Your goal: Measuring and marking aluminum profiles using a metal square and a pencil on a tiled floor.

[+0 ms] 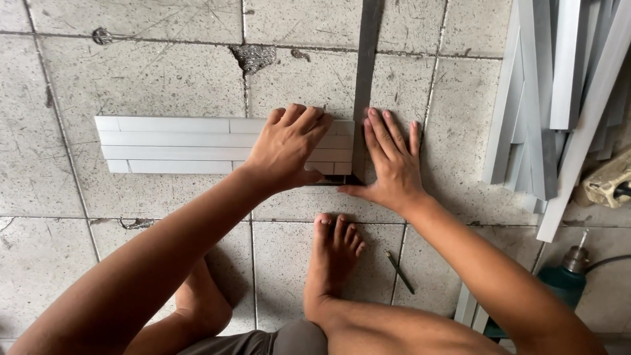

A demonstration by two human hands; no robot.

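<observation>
Hands press flat, gripping nothing, on the tiled floor: the left hand on pale grey strips, the right hand beside a dark metal square at their ends; the strips look light, stiff, best held mid-length.

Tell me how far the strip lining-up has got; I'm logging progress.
Done: four pale grey flat strips lie side by side on the concrete floor. In hand: left hand presses them, right hand holds the grey metal square at their ends. Left: a strip pile waits, the pencil lies unused.
</observation>
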